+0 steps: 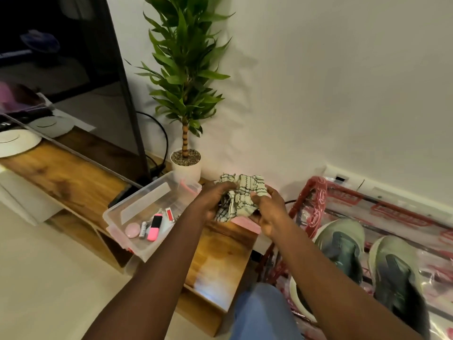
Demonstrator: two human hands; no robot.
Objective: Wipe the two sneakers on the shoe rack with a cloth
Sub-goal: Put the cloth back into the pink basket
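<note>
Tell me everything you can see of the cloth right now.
The cloth is pale woven fabric with dark check lines, crumpled into a loose bunch. The left hand grips its left side and the right hand its right, holding it up over the end of the wooden unit.

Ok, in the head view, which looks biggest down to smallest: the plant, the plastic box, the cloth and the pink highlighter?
1. plant
2. plastic box
3. cloth, bunched up, so spread out it may rival the box
4. pink highlighter
</note>
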